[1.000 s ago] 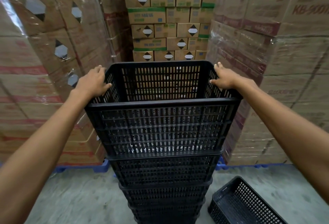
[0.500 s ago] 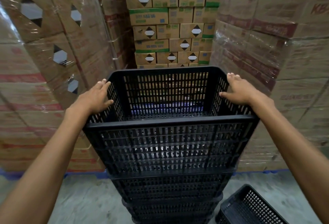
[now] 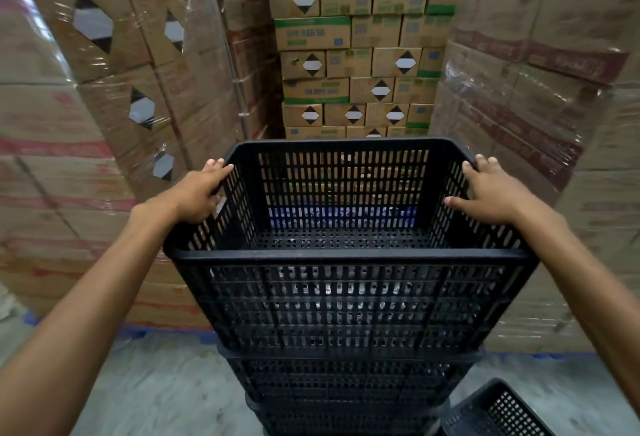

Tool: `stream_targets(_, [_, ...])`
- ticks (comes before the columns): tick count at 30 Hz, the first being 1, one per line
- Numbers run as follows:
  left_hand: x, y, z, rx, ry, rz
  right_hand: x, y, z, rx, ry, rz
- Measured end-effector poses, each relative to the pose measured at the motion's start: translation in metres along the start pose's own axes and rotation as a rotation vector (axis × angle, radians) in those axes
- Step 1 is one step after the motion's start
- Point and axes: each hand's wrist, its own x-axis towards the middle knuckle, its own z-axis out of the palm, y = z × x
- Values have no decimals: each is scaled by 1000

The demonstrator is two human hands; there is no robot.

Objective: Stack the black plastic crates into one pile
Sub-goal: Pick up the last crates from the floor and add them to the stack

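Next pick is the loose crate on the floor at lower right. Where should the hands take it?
Grip the loose crate by the top rims of its two short ends, coming from above. It sits upright and open, rim exposed, apart from the stack; its far end is out of frame.

Slotted black top crate (image 3: 349, 297) sits upright atop the crate pile (image 3: 346, 394); a loose crate (image 3: 495, 411) lies right of the pile's base.

warehouse: shrink-wrapped cardboard cartons (image 3: 349, 65) on pallets (image 3: 166, 331)
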Motion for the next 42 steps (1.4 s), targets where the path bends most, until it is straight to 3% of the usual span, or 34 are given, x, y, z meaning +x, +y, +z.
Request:
stream_targets(7, [-5,11,11,-60,77,-55,-2,6,0,-4,0,-16])
stream_targets(17, [-15,53,-18,-4,-75,-122,-24,7,-25,195,-34,24])
stream_targets(21, [-6,153,-46,-73,10,150,-53,42,-30,251,64,92])
stream_targets(27, [-14,381,-49,-229,41,672,-126,145,7,239,132,295])
stream_targets(29, [-25,446,-29,-198,56,778,-148,177,26,221,110,363])
stream_targets(33, [-40,550,55,-58,-20,828,-188,240,81,232,-9,539])
stream_targets(37, [-34,595,162,-14,-215,809,-213,282,156,315,-118,652])
stream_targets(42, [-15,611,330,69,-508,663,-243,326,301,472,-290,785])
